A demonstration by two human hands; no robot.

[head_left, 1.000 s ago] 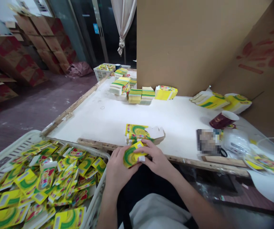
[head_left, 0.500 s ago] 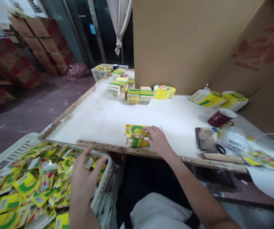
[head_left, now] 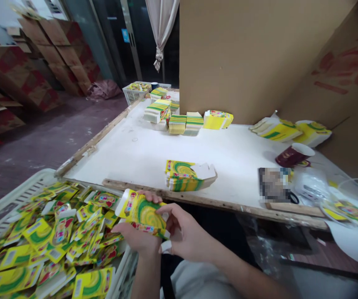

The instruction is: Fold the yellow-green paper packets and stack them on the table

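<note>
A small yellow and green printed carton [head_left: 141, 209] is held between both hands, above the near edge of the table. My left hand [head_left: 140, 238] cups it from below and behind, with fingertips showing over its far side. At its right end, my right hand [head_left: 183, 232] grips the carton with thumb and fingers; a white piece shows at the thumb. Just beyond, a stack of flat cartons [head_left: 183, 176] lies on the white table [head_left: 129, 160], white flaps pointing right. Left of my hands stands a white plastic basket [head_left: 46, 176] heaped with yellow cartons [head_left: 35, 236].
Bundled carton stacks [head_left: 177, 123] stand along the cardboard partition [head_left: 253, 58]. To the right are a maroon mug [head_left: 293, 155], a clear plastic item [head_left: 311, 185] and a wooden strip [head_left: 295, 209]. A wooden rail [head_left: 197, 199] edges the table. Large boxes [head_left: 69, 54] are stacked at far left.
My right hand has left the stack with a carton and come down and left to my left hand. The left hand, open over the basket before, now holds the carton too.
</note>
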